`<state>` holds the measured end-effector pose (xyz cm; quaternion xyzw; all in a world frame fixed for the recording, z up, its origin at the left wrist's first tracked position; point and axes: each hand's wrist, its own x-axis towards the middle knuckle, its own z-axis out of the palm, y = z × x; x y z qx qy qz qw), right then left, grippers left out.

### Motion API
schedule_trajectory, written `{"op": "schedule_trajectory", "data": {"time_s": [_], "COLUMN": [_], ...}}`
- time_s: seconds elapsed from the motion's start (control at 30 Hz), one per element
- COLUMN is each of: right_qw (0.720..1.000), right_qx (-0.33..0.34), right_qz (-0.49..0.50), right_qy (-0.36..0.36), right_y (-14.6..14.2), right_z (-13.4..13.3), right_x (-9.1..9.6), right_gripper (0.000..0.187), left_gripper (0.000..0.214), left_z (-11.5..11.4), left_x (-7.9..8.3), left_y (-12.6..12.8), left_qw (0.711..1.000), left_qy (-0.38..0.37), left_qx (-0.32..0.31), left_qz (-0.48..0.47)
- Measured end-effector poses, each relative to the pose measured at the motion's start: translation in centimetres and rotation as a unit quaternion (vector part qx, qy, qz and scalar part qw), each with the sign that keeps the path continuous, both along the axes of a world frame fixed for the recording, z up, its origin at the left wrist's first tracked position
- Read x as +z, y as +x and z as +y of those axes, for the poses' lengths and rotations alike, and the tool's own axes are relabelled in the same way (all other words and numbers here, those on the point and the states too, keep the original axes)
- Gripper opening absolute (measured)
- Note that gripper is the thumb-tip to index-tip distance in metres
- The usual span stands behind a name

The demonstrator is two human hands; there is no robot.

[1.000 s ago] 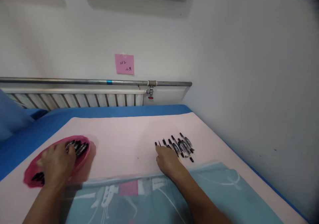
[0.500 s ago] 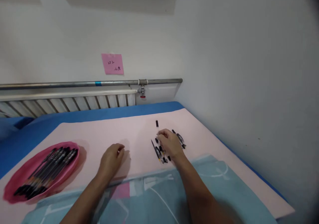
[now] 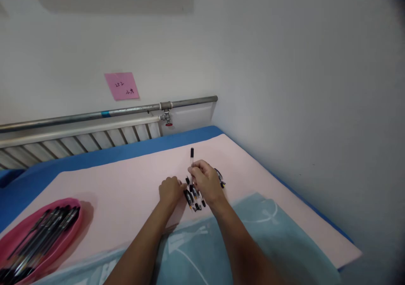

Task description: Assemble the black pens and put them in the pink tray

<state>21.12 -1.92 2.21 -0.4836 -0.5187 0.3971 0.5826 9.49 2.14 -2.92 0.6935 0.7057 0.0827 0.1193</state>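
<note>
My right hand [image 3: 205,181] pinches a clear pen barrel [image 3: 192,154] with a black end, which points away from me over the table. Close beside it, my left hand [image 3: 171,191] has its fingers curled together at the left edge of a small pile of pen parts [image 3: 194,200]. Whatever those left fingers hold, if anything, is hidden. Black caps, clear pieces and yellowish tips show in the pile. More pen parts [image 3: 220,178] lie just past my right hand, partly covered by it.
A pink basket [image 3: 74,230] with several black pens stands at the lower left. Pink paper [image 3: 133,192] covers the blue table [image 3: 95,160]. Blue-green cloth [image 3: 247,238] lies along the near edge. A wall rises on the right; a radiator and pipe [image 3: 133,109] run behind.
My left hand has moved right, up to the pile of pen parts. My right hand still holds the pen barrel. The view has turned rightward and tilted a little.
</note>
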Motion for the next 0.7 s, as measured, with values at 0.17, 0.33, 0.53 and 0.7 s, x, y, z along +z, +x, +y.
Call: {"op": "schedule_trajectory", "data": {"time_s": [0.17,0.33,0.53,0.7], "right_qw": [0.999,1.000,0.965,0.953], "right_qx": [-0.015,0.002,0.038,0.066], "right_qz": [-0.034,-0.003,0.235,0.261], "right_qy": [-0.010,-0.025,-0.110,-0.138], "right_y": [0.1,-0.3,-0.8,-1.7], "right_z": [-0.2,0.1,0.8,1.0], "right_x": [0.4,-0.1,-0.6,-1.3], "right_gripper": [0.010,0.011,0.013,0.017], "left_gripper": [0.022,0.014,0.018,0.023], "left_z": [-0.4,-1.8,-4.6,-6.2], "left_x": [-0.1,0.1,1.2,1.6], "left_y": [-1.5,-3.4,-5.5,-6.1], "left_qw": [0.999,0.998,0.850,0.731], "left_qy": [-0.027,-0.013,-0.071,-0.146], "left_qx": [-0.005,-0.002,0.006,0.007], "left_qz": [-0.019,-0.067,-0.521,-0.667]}}
